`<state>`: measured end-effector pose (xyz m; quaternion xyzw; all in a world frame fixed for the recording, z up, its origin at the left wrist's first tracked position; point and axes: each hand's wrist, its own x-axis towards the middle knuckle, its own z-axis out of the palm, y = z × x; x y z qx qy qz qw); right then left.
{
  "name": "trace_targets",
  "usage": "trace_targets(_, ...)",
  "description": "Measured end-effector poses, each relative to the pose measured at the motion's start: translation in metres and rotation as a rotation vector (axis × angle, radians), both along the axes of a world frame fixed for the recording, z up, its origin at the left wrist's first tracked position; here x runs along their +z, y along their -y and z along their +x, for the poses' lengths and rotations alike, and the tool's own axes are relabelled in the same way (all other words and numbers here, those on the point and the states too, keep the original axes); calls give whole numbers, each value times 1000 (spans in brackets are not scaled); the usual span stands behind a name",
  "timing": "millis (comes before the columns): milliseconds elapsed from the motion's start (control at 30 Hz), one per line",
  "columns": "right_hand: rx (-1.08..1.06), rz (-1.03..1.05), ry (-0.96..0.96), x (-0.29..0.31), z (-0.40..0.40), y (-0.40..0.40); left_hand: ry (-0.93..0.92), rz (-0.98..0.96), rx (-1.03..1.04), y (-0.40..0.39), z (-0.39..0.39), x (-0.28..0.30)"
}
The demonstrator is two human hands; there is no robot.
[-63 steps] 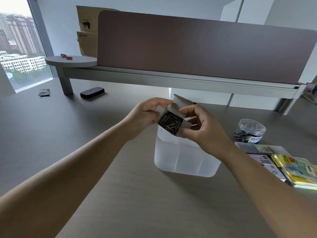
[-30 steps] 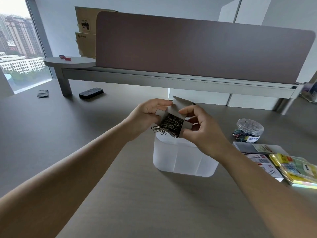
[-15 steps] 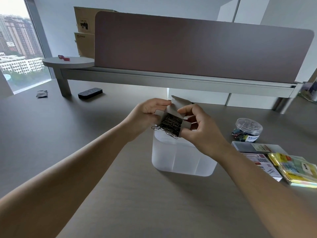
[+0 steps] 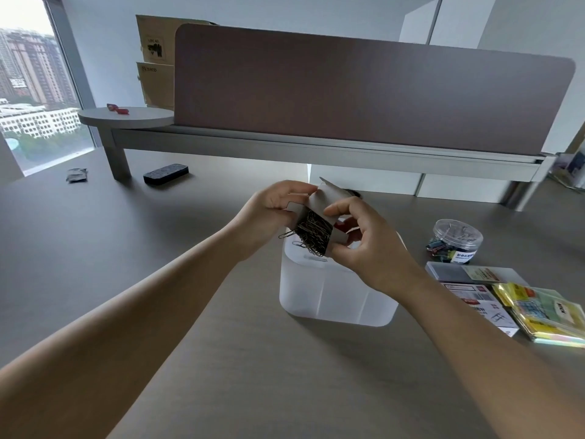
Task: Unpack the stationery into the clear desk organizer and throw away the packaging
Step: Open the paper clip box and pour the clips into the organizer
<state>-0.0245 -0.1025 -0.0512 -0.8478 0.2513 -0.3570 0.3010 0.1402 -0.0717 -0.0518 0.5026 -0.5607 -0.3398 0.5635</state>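
1. Hands are meeting above the clear desk organizer (image 4: pixel 335 296), which is standing on the desk (image 4: pixel 221 359) near the middle of its width, well back from the near edge.
2. Left hand (image 4: pixel 269 207) is gripping the left side of a small grey cardboard box (image 4: pixel 319 201), fingers curled round it.
3. Right hand (image 4: pixel 364 245) is pinching the box's right side, thumb on the lower corner and index finger curled over the top edge.
4. Box is tilting with its open mouth facing the camera and downward; its top flap is sticking up behind.
5. Paper clips (image 4: pixel 311 232), a dark tangled mass, are bulging out of the mouth; a few are hanging off the left side, and one or two are showing just below over the organizer's left rear compartment. Cannot tell whether those are falling or already lying inside.
6. Toward the right edge of the desk, a round clear tub of coloured binder clips (image 4: pixel 454 242) is standing; nearer the camera, flat stationery packs (image 4: pixel 474 296) and yellow sticky-note packs (image 4: pixel 544 315) are lying side by side, overlapping.
7. Toward the far left corner, a black eraser block (image 4: pixel 165 174) and a small dark wrapper (image 4: pixel 76 174) are lying beside the leg of the raised shelf (image 4: pixel 253 147).
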Motion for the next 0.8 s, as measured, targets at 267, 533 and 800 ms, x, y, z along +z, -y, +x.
trace_targets(267, 22, -6, -13, 1, 0, -2, -8, 13, 11, -3, 3, -1)
trace_targets(533, 35, -33, -21, -1, 0, -1, -12, 24, 19, -5, 4, -1)
trace_targets(800, 22, -28, -26, 1, 0, -2, -29, 1, 7, -6, 4, -1)
